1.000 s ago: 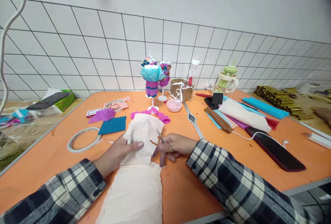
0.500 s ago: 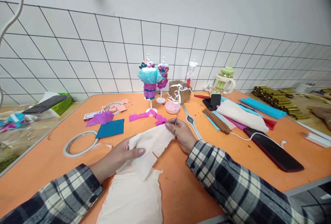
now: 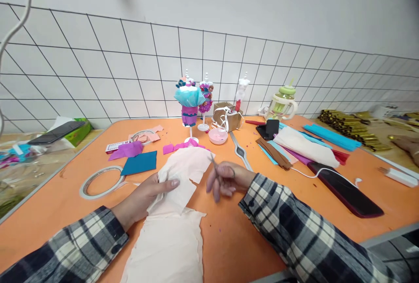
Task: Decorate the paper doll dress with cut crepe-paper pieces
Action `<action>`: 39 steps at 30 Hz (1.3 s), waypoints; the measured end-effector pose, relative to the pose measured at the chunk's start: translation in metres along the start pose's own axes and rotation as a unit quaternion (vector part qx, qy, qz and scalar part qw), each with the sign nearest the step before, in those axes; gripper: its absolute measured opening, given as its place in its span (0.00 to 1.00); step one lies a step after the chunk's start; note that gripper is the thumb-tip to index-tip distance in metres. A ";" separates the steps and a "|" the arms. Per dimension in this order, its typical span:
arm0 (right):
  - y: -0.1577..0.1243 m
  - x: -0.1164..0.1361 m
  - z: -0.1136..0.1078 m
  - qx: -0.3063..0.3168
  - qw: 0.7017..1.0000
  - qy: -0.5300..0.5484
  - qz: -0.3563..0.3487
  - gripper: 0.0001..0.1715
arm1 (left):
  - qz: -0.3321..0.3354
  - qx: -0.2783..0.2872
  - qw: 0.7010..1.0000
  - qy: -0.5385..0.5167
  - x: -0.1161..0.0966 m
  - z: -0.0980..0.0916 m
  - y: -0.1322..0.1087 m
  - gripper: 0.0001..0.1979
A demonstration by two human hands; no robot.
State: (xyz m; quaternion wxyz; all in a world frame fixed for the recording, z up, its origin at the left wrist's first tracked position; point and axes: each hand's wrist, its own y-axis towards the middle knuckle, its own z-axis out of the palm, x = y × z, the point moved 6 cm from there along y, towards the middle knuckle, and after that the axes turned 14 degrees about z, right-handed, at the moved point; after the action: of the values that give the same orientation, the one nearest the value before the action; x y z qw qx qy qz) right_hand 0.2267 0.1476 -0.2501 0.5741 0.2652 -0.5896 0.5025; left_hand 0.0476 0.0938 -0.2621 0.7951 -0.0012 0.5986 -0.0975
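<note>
My left hand pinches a pale crepe paper piece between thumb and fingers; the piece has a small notch in its right edge. Below it a longer pale paper sheet lies on the orange table. My right hand, slightly blurred, is just right of the raised piece, with a small pair of scissors in its fingers, tips pointing up near the paper's right edge.
Behind stand a dressed mini mannequin, a pink bowl and a brown box. Left are a tape roll and blue paper. Right are a phone, folded papers and a green-lidded jug.
My right hand has let go of the paper's upper right corner and moved slightly down, its fingers now apart from the paper. The raised piece has spread out flatter.
</note>
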 end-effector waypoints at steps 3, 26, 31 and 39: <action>-0.004 -0.011 0.029 0.157 0.980 -0.057 0.110 0.35 | 0.015 0.030 0.999 -0.002 0.001 0.002 0.001 0.21; 0.011 -0.020 0.044 0.101 0.969 -0.180 0.137 0.29 | 0.057 0.088 0.989 0.100 0.001 0.016 -0.001 0.31; 0.013 -0.020 0.045 0.079 0.972 -0.176 0.137 0.27 | 0.091 0.055 0.985 0.135 -0.002 0.013 -0.001 0.31; 0.015 -0.020 0.041 0.052 0.976 -0.173 0.120 0.29 | 0.101 0.055 0.983 0.142 0.003 0.006 0.001 0.25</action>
State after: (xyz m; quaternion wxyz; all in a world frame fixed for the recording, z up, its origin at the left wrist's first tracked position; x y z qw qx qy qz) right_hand 0.2001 0.1108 -0.2669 0.3844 0.3047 -0.6805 0.5443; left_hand 0.0547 0.0933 -0.2633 0.7065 0.1171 0.6963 -0.0490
